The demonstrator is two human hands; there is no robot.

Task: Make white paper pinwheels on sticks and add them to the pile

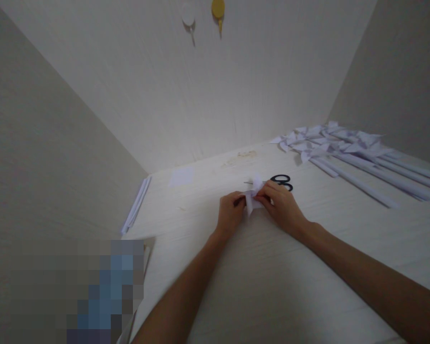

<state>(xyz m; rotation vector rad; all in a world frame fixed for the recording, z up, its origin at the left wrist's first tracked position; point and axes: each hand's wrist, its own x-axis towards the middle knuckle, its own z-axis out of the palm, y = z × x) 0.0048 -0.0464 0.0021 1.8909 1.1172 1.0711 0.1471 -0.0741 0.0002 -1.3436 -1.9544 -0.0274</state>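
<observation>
Above the middle of the table, both hands pinch a small white paper pinwheel (250,204) with folded, pointed blades. My left hand (230,214) grips its left side, fingers closed; a dark spot shows at those fingers, which I cannot make out. My right hand (280,204) holds the right side between thumb and fingertips. Just beyond the right hand lie scissors with black handles (281,178); the paper and hand partly cover them, and a blade tip shows left of the paper.
Finished-looking paper pinwheels on rolled paper sticks (358,153) are heaped at the back right against the wall. A square paper sheet (181,176) lies at the back left, and rolled paper sticks (136,204) lie along the left edge. Two hooks (218,9) hang on the wall.
</observation>
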